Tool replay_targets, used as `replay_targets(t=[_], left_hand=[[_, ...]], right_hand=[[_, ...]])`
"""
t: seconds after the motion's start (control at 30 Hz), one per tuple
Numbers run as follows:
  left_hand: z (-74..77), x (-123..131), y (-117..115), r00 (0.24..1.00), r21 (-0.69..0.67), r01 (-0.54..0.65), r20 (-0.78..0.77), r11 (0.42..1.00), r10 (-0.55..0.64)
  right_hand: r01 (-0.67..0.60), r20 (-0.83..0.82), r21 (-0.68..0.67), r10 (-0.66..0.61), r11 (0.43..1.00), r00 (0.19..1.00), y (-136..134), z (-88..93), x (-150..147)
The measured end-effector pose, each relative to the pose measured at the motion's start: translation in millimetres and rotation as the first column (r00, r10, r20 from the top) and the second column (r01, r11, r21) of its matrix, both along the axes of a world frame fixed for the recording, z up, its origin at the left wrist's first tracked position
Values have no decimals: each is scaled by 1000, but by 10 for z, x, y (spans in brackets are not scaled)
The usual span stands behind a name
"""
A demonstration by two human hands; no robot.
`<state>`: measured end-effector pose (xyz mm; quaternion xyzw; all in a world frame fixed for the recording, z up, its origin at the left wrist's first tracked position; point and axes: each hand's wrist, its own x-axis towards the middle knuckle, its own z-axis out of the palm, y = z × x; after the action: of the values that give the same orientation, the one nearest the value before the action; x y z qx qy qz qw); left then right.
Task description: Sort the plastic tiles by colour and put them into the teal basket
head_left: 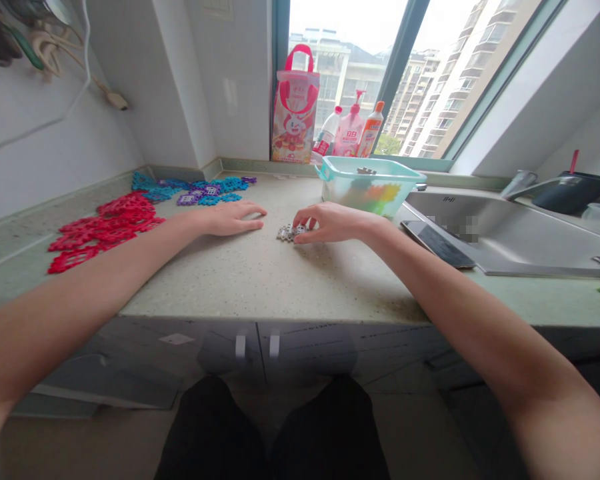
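Near the middle of the counter (260, 287), the right hand (333, 223) pinches small grey pieces (286, 233), with the left hand (230, 219) flat, empty, just left of them.

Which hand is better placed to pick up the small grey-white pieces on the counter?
Right. The right hand has its fingertips closed on the grey-white pieces; the left hand lies flat beside them, not touching.

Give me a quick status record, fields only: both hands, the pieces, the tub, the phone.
left hand: flat on counter, holds nothing
right hand: thumb and fingers closed on white pieces
red pieces: spread at far left
blue pieces: behind left hand, some purple
tub: teal, open, behind right hand, coloured pieces inside
phone: lies on sink edge
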<state>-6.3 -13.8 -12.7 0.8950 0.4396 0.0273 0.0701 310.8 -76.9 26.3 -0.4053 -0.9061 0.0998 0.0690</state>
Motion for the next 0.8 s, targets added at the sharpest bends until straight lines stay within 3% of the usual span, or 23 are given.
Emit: replay_targets(t=[0.8], left_hand=[[-12, -3, 8, 1000, 18, 22, 17, 1000, -22]], right_hand=[[-58, -14, 83, 59, 995, 998, 103, -141, 9]])
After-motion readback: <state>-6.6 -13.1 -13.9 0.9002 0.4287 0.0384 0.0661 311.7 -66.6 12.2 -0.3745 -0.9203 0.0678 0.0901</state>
